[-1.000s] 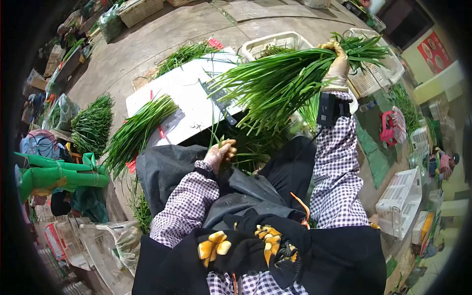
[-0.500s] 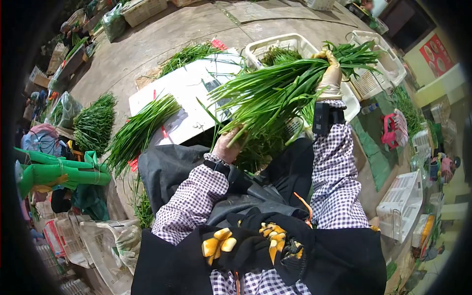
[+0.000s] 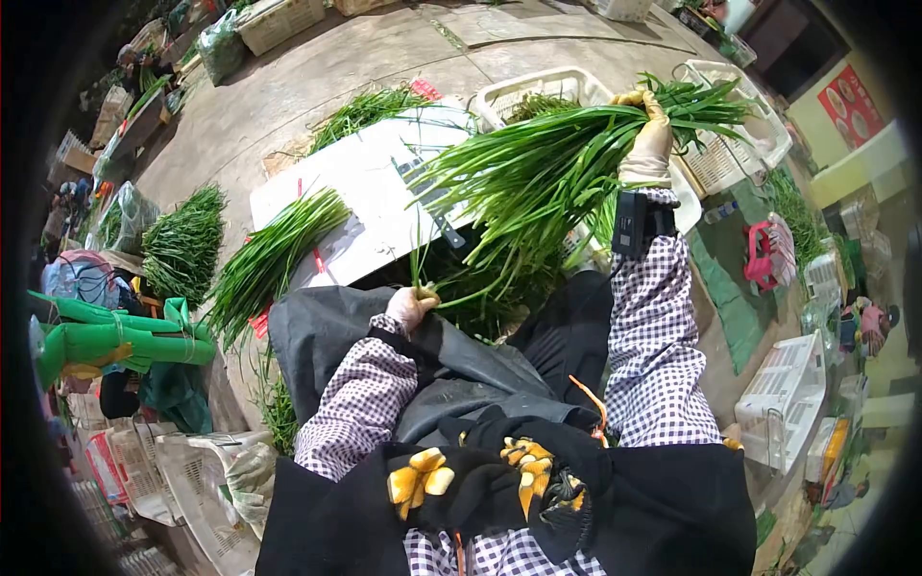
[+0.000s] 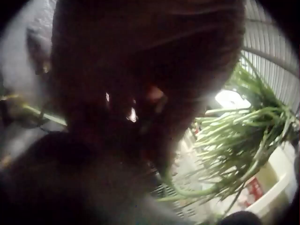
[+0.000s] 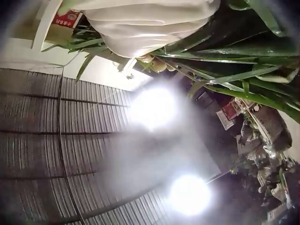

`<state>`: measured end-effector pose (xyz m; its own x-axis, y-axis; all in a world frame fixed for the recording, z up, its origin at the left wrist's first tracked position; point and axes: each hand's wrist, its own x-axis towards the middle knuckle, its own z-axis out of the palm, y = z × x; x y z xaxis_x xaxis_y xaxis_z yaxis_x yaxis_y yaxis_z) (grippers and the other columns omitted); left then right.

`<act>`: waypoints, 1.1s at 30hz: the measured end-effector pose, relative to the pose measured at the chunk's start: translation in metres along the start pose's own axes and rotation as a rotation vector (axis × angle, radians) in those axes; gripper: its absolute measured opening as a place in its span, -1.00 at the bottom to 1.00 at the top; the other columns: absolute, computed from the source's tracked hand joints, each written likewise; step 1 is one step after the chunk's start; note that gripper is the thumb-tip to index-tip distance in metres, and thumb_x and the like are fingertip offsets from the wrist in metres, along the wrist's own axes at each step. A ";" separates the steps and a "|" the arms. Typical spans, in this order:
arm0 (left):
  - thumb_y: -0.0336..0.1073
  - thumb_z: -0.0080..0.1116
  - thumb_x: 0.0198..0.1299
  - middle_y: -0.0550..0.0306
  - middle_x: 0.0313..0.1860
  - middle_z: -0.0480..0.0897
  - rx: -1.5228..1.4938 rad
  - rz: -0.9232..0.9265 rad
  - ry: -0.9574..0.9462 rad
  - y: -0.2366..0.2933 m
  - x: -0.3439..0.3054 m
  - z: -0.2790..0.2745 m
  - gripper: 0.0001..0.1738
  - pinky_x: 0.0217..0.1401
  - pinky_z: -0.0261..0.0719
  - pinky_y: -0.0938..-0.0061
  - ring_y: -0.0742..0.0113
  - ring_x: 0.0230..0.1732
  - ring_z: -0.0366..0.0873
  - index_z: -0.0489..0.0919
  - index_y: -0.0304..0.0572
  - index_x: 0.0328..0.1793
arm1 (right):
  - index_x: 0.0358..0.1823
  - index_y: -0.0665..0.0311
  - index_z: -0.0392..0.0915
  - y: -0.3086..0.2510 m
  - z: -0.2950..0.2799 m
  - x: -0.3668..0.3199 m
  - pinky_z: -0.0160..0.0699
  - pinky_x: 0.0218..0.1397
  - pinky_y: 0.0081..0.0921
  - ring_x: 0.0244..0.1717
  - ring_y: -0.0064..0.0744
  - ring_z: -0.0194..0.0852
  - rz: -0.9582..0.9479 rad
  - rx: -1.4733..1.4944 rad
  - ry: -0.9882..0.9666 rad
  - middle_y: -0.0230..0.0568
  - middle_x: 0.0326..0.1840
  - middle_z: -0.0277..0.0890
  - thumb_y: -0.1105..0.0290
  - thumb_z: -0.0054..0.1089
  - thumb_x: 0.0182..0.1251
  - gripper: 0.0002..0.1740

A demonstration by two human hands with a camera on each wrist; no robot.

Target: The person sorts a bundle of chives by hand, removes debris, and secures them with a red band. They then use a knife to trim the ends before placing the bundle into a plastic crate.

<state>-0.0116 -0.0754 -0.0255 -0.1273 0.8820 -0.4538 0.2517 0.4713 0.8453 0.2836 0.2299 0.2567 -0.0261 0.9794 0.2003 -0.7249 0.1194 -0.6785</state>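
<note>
My gloved right hand [image 3: 653, 139] grips a large bunch of garlic chives [image 3: 547, 163] near its leafy end, and the pale stalk ends fan out to the left and down. Flat green leaves [image 5: 243, 61] surround the glove in the right wrist view. Lower down, above my lap, my left hand [image 3: 411, 307] pinches a few loose stalks [image 3: 471, 300], one of which curves toward the hanging ends of the bunch. In the left wrist view the hand is dark, with stalk ends [image 4: 229, 140] beyond it. A black-handled knife [image 3: 449, 232] lies on the white board [image 3: 370, 163], partly behind the bunch.
A second bundle of chives [image 3: 288, 240] lies across the board's left edge. More greens [image 3: 370, 110] are heaped behind it. White plastic baskets [image 3: 490, 101] stand beyond the board and to the right. A pink stool [image 3: 759, 254] is farther right; rolled green material [image 3: 125, 336] is at left.
My left hand reached up to the stalk ends of the bunch, then came back down and left with stalks between its fingers. My right hand has lowered slightly, still holding the bunch.
</note>
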 end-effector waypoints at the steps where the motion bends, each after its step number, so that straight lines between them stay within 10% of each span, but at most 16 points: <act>1: -0.32 0.36 0.15 0.01 -0.13 0.71 -0.096 0.179 0.000 -0.006 0.006 0.011 -0.65 0.08 0.55 0.47 0.33 -0.07 0.63 0.65 -0.33 0.03 | -0.45 0.32 0.54 0.001 -0.001 0.003 0.61 -0.07 -0.23 -0.39 -0.23 0.54 0.001 -0.002 0.000 -0.20 -0.48 0.55 0.31 0.20 0.33 -0.76; 4: -0.32 0.37 0.17 -0.05 0.15 0.61 -0.229 0.232 -0.087 0.086 -0.028 0.034 -0.41 0.23 0.49 0.42 0.23 0.13 0.56 0.46 -0.39 0.30 | -0.44 0.31 0.54 0.005 -0.002 0.005 0.61 -0.08 -0.24 -0.39 -0.24 0.53 -0.003 0.069 0.042 -0.22 -0.47 0.54 0.32 0.17 0.35 -0.76; 9: -0.24 0.31 0.26 -0.10 0.35 0.43 -0.232 0.398 0.061 0.089 -0.016 0.060 -0.24 0.37 0.37 0.40 0.26 0.29 0.43 0.21 -0.37 0.49 | -0.51 0.30 0.49 0.003 0.019 -0.012 0.57 -0.26 -0.38 -0.48 -0.33 0.48 -0.024 0.056 0.091 -0.24 -0.54 0.49 0.31 0.18 0.35 -0.71; 17: -0.18 0.21 0.33 0.06 0.44 0.36 -0.851 0.046 0.036 0.147 -0.041 0.061 -0.32 0.53 0.03 0.40 0.24 0.45 0.24 0.25 -0.19 0.50 | -0.44 0.31 0.53 0.010 0.020 -0.013 0.58 -0.14 -0.32 -0.40 -0.26 0.51 -0.022 0.035 0.051 -0.23 -0.48 0.52 0.31 0.15 0.36 -0.75; 23: -0.12 0.18 0.35 0.17 0.09 0.58 -0.592 0.277 0.080 0.112 -0.009 0.055 -0.47 0.37 0.21 0.42 0.35 0.17 0.45 0.44 -0.31 0.32 | -0.45 0.32 0.51 0.006 0.029 -0.021 0.59 -0.12 -0.27 -0.38 -0.22 0.53 0.032 0.072 0.011 -0.18 -0.47 0.53 0.27 0.16 0.37 -0.72; 24: -0.04 0.15 0.36 0.22 0.00 0.60 -0.593 0.614 0.064 0.104 -0.012 0.051 -0.47 0.29 0.27 0.45 0.41 0.08 0.45 0.50 -0.33 0.24 | -0.45 0.32 0.51 0.006 0.031 -0.021 0.59 -0.12 -0.27 -0.38 -0.22 0.53 0.032 0.072 0.010 -0.18 -0.47 0.53 0.27 0.16 0.37 -0.72; 28: -0.02 0.17 0.34 0.29 -0.17 0.60 -0.702 0.397 0.000 0.087 -0.026 0.033 -0.55 0.03 0.36 0.48 0.50 -0.10 0.43 0.59 -0.27 0.09 | -0.44 0.33 0.51 -0.003 0.047 -0.025 0.61 -0.13 -0.28 -0.41 -0.27 0.51 0.017 0.055 0.006 -0.23 -0.48 0.50 0.30 0.15 0.38 -0.73; 31: -0.12 0.21 0.23 0.04 -0.27 0.70 0.055 -0.039 -0.035 0.010 0.001 0.005 -0.69 -0.05 0.54 0.36 0.27 -0.14 0.60 0.69 -0.25 -0.21 | -0.43 0.33 0.51 -0.014 0.056 -0.021 0.63 -0.15 -0.31 -0.44 -0.29 0.49 0.004 0.148 -0.080 -0.25 -0.48 0.49 0.31 0.12 0.40 -0.74; 33: -0.07 0.30 0.11 -0.14 -0.20 0.68 0.656 0.047 -0.023 0.025 -0.025 -0.013 -0.69 -0.08 0.60 0.22 0.05 -0.15 0.65 0.71 -0.16 -0.24 | -0.42 0.33 0.52 -0.023 0.066 -0.025 0.62 -0.13 -0.31 -0.41 -0.28 0.51 -0.017 0.124 -0.114 -0.25 -0.48 0.50 0.31 0.11 0.40 -0.74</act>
<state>-0.0144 -0.0857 0.0112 -0.0830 0.8977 -0.4328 0.7902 0.3239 0.5203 0.2557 0.1922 0.3142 -0.0857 0.9519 0.2942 -0.8049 0.1079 -0.5835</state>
